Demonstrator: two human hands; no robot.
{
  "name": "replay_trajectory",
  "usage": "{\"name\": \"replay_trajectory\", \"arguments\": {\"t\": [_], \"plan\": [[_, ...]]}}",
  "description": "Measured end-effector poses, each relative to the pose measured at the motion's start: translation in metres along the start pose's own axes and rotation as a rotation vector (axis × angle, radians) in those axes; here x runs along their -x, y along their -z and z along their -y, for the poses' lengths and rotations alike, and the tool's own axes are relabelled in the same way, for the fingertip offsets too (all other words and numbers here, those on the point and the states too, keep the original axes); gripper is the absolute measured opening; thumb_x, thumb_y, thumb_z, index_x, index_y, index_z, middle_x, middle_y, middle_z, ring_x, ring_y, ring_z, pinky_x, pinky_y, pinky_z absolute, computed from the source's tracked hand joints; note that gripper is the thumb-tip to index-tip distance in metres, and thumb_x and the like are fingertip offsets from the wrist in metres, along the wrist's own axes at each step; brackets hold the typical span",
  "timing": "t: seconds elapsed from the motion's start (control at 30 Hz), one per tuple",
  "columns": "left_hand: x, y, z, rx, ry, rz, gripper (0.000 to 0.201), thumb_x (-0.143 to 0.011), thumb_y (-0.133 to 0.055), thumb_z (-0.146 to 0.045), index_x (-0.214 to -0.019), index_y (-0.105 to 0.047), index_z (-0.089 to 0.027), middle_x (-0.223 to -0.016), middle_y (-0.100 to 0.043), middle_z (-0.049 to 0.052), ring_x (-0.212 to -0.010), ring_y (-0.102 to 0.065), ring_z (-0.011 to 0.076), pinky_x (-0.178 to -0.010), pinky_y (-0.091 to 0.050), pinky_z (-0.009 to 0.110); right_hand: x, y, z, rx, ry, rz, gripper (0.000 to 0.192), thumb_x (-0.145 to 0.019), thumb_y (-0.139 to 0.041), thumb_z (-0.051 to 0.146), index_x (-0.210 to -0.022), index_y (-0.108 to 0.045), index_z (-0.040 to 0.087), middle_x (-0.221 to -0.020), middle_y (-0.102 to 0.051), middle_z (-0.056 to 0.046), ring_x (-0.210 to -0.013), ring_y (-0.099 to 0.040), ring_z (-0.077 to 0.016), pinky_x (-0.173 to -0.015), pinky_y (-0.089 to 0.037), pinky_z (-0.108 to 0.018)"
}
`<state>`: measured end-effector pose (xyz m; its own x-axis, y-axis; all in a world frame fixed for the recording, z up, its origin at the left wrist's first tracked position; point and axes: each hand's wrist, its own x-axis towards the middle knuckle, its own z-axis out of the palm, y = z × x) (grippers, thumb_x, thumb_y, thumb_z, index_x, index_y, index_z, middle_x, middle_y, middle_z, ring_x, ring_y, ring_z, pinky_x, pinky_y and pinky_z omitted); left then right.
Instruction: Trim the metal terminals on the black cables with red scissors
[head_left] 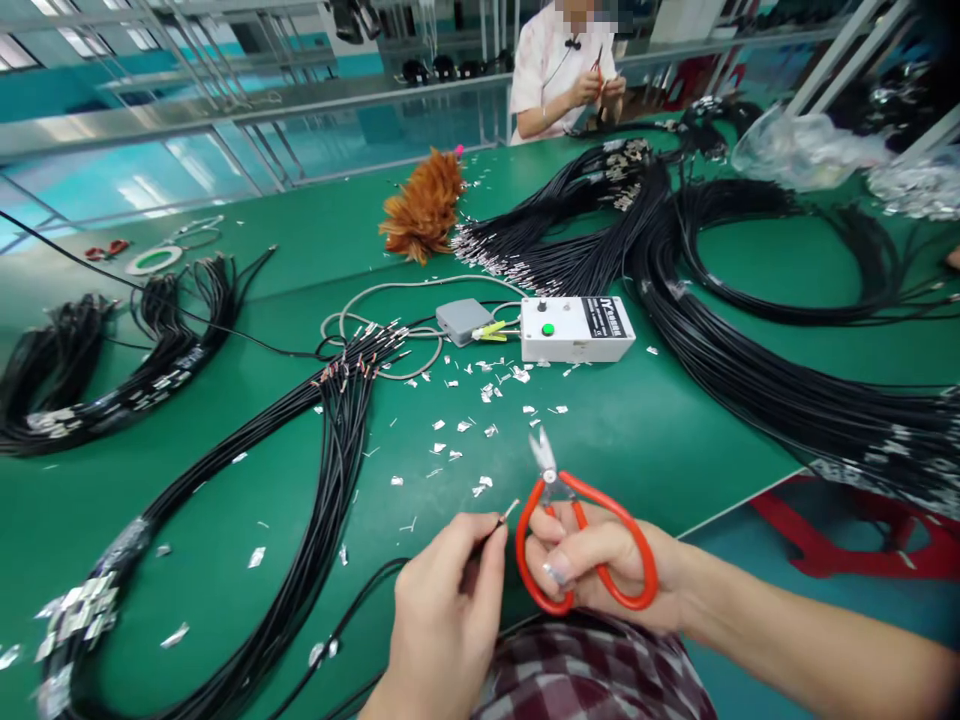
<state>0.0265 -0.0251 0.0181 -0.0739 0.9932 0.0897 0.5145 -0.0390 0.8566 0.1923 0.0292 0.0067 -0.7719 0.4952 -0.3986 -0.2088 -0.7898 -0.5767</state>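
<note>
**Cable end beside the scissors, pointing up and right, blades farther out**

The left hand (450, 585) pinches a thin cable (511, 511) between thumb and forefinger, fingertips together, with only its pale end sticking out. That end lies right at the left fingertips, so the left hand is the nearer one. Its short visible length slants away from the person and toward the right.

The right hand (600, 555) has its fingers curled in among the handles of red-handled scissors (550, 477), and the loops sit wide apart. The blades point away from the person, leaning a little left, and look slightly parted at the tips, though blur leaves this unsure. The cable's tip sits just beside the left-hand loop, nearer the person than the pivot and slightly left of it. The cable is therefore apart from the blades, and the two long axes cross at a slant. Which lies higher above the green table (622, 420) cannot be told.

Silver scraps (491, 431) lie scattered beyond both hands, short of a white box (559, 346).
</note>
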Motion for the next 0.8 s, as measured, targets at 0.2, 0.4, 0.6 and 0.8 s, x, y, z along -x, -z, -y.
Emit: {"name": "replay_trajectory", "arguments": {"t": [0.2,0.4,0.6,0.8], "plan": [[-0.023,0.004,-0.005,0.598,0.528,0.166,0.017,-0.084,-0.058,-0.033,-0.081,-0.060,-0.016,-0.050,-0.056,-0.004,-0.031,-0.030,0.0028,-0.035,-0.016,0.017,-0.004,0.025,0.040,0.946,0.425,-0.538,0.022,-0.075,-0.066,0.028,-0.072,-0.045,0.022,-0.068,-0.054,0.003,-0.065,-0.049,-0.0146,-0.065,-0.038,-0.029],[-0.029,0.001,0.002,0.621,0.588,0.176,0.018,-0.083,-0.059,-0.034,-0.080,-0.059,-0.016,-0.051,-0.056,-0.004,-0.032,-0.031,0.0025,-0.034,-0.018,0.016,-0.018,0.029,0.029,1.138,0.452,-0.623,0.013,-0.083,-0.057,0.029,-0.075,-0.048,0.022,-0.078,-0.057,-0.001,-0.071,-0.051,-0.0168,-0.067,-0.040,-0.030],[-0.027,-0.010,0.003,0.224,0.278,-0.068,0.011,-0.080,-0.063,-0.020,-0.070,-0.059,-0.020,-0.054,-0.059,-0.003,-0.040,-0.048,0.0091,-0.041,-0.036,0.020,-0.023,0.009,0.026,0.660,0.405,-0.412,0.024,-0.079,-0.066,0.027,-0.073,-0.043,0.021,-0.081,-0.060,0.001,-0.069,-0.053,-0.0121,-0.064,-0.043,-0.024],[-0.027,-0.012,0.017,-0.377,-0.369,-0.225,0.012,-0.080,-0.061,-0.006,-0.081,-0.061,-0.019,-0.064,-0.067,0.001,-0.053,-0.059,0.0147,-0.054,-0.042,0.027,-0.029,-0.003,0.013,0.557,0.500,-0.447,0.029,-0.070,-0.074,0.018,-0.069,-0.045,0.021,-0.082,-0.061,0.002,-0.073,-0.056,-0.0119,-0.071,-0.047,-0.025]]}}
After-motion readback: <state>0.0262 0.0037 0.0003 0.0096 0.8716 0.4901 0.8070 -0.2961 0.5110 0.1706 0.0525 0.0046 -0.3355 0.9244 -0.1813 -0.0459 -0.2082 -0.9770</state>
